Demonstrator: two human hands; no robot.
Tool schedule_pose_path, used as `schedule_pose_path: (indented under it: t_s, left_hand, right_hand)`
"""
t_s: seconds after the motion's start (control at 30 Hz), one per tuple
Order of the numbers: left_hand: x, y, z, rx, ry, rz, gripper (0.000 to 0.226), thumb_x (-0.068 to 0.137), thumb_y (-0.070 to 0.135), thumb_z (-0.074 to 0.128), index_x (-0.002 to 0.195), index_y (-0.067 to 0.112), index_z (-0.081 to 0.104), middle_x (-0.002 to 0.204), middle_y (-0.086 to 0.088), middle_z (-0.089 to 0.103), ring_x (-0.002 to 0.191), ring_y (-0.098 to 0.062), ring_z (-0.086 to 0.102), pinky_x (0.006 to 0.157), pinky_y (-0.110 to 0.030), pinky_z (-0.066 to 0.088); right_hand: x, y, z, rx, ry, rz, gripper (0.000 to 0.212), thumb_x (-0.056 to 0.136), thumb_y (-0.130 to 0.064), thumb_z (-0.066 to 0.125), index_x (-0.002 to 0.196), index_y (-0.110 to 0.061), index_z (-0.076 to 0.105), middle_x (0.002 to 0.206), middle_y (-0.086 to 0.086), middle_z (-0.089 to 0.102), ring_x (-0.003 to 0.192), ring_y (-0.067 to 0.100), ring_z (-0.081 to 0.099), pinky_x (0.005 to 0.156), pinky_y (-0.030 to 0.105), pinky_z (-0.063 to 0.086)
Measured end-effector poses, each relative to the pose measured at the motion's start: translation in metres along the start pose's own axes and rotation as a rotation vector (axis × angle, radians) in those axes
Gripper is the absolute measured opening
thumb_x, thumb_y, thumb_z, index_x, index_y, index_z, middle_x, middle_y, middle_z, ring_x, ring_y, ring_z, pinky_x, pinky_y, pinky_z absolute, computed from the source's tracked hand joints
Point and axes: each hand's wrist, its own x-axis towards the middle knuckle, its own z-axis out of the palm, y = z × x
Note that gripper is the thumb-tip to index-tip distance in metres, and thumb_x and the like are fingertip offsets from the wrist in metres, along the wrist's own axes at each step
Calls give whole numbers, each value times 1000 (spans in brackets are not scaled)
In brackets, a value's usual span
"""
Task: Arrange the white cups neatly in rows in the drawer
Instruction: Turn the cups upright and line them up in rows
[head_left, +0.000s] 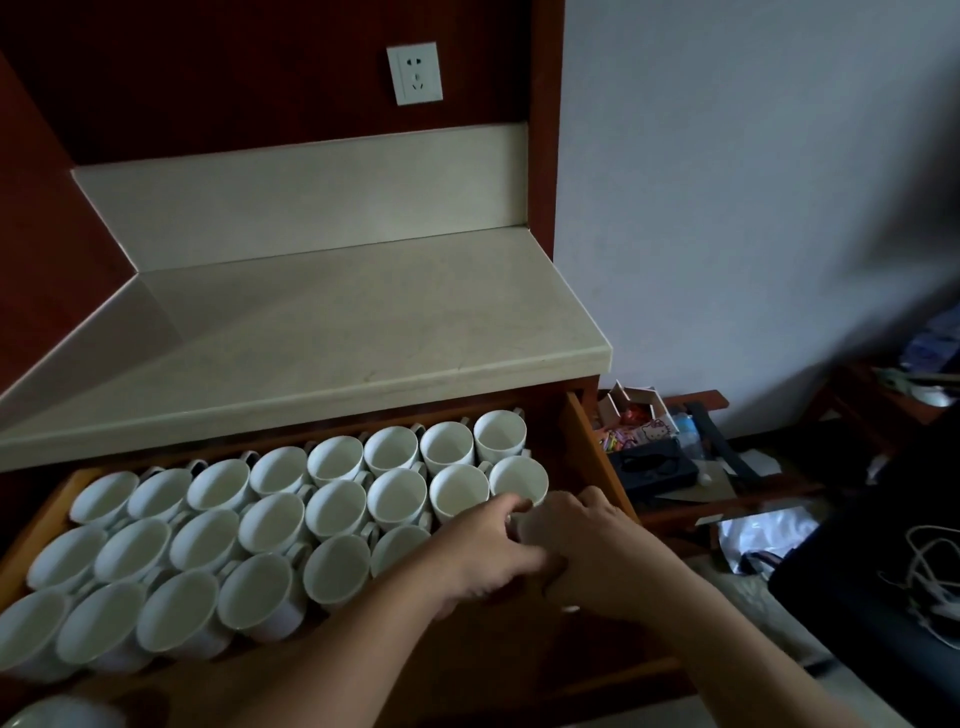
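- Head view is showing a wooden drawer (597, 447) pulled open under a pale counter (363, 322).
- White cups (332, 506) are sitting in rows inside it, mouths up and touching each other.
- Both hands are meeting at the drawer's right side.
- Right hand (592, 545) is curling its fingers over a white cup (514, 519) that is mostly hiding underneath.
- Left hand (488, 556) is bending its fingers just beside it; I cannot tell if it is holding anything.

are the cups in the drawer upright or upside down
Upright: the white cups in the drawer show open mouths facing up, insides empty.
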Motion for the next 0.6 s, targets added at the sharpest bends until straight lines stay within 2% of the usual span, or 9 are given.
schedule_pose_path:
  t_s: [0.07,0.13,0.2,0.3,0.4,0.47,0.53,0.6]
  left_hand:
    - [-3,-16,-3,111,64,89,72,77,43,81,139,46,46,119,17,65,101,-2,66,85,-27,57]
    - [-7,-35,-8,344,218,183,62,83,35,75,137,45,47,124,21,60,108,0,60,90,-26,53]
    - [-10,-52,-15,604,310,287,48,88,26,68,132,40,52,126,20,58,114,-5,56,92,-25,49]
    - [-8,-73,-22,814,261,361,39,84,15,60,119,31,59,119,11,64,110,-17,60,86,-33,50]
    - [-5,-89,-22,912,229,376,32,80,11,54,105,30,59,104,7,64,99,-23,60,74,-39,50]
    - [-2,-95,-20,947,240,417,30,81,8,51,101,28,60,99,5,65,98,-24,59,76,-39,51]
    - [2,-99,-19,960,228,468,32,82,5,47,100,25,64,98,4,67,100,-23,60,87,-39,52]
    - [4,-99,-17,985,224,490,31,85,4,47,101,24,65,98,2,67,101,-23,60,85,-39,51]
  right_hand:
    - [3,3,3,-25,-68,71,53,79,-46,70,125,-30,47,124,-1,43,118,26,49,92,37,52]
    - [9,4,8,-79,-122,89,47,79,-39,68,120,-27,49,123,3,42,118,30,48,87,37,51]
    - [15,1,14,-178,-193,88,48,85,-32,65,129,-19,50,129,9,41,120,34,47,91,40,51]
    - [22,-4,16,-238,-187,79,60,94,-29,64,145,-10,39,139,15,37,123,33,44,101,42,52]
    - [24,-8,25,-194,-136,119,66,98,-31,61,151,-8,30,142,16,35,123,31,47,99,37,53]
    - [25,-7,33,-163,-99,138,66,96,-35,61,149,-9,32,141,14,35,120,30,50,94,37,55]
    - [27,-5,38,-166,-93,110,69,97,-38,61,152,-9,31,144,14,34,123,31,47,95,36,55]
    - [31,-4,40,-137,-76,114,76,96,-39,64,154,-9,26,145,13,32,125,30,45,97,35,55]
